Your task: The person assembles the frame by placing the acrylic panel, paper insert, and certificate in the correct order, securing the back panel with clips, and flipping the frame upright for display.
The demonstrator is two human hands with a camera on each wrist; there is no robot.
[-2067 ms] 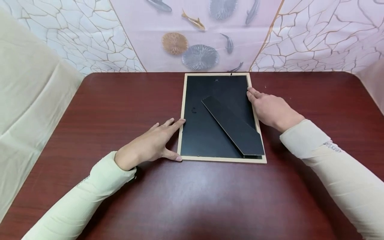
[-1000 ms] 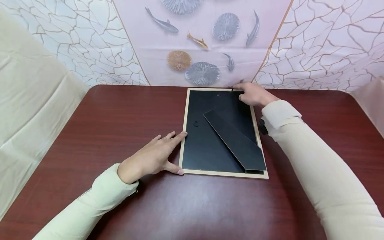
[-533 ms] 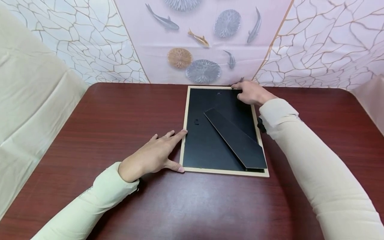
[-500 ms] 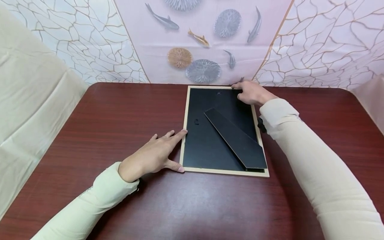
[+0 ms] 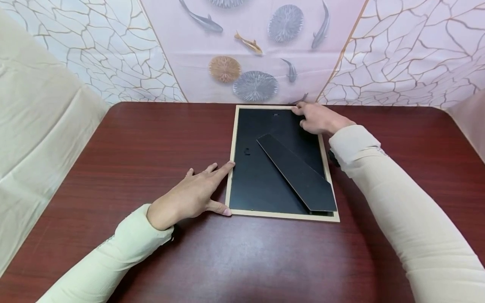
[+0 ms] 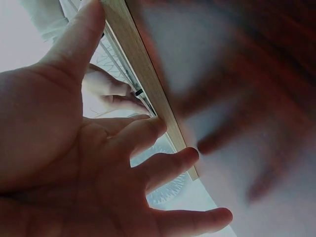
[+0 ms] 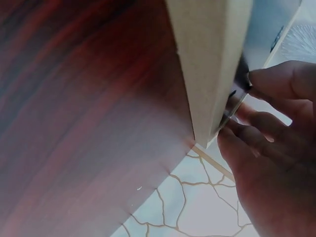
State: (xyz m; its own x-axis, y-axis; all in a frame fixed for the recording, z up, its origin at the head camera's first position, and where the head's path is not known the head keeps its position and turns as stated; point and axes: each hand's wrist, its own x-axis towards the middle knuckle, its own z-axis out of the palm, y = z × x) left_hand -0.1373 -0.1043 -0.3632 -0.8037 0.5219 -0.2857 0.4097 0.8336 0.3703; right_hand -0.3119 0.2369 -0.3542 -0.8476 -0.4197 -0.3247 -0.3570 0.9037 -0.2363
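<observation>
A picture frame [image 5: 229, 185] lies face down on the table, a pale wood rim around a black backing board [image 5: 254, 189]. Its black easel stand [image 5: 297, 176] slants across the back, flat on the board. My left hand [image 5: 189, 195] spreads along the left rim, index fingertip on its side and thumb at the near left corner. At the far right corner, my right hand [image 5: 320, 118] has its fingertips at the top rim, right beside a small black tab [image 6: 139, 92] that shows in the left wrist view. In the right wrist view, right fingers [image 7: 237, 148] reach over the edge.
The dark red wooden table [image 5: 242, 261] reaches back to a patterned cloth [image 5: 257, 38] with fish prints, right behind the frame's top rim. Pale cloth [image 5: 49, 122] hangs along the left side. A small hanging hook [image 5: 247, 151] sits on the backing board.
My right hand has moved from the right rim up to the far right corner, fingertips now at the top rim. The left hand has kept its place; the head view has tilted slightly.
</observation>
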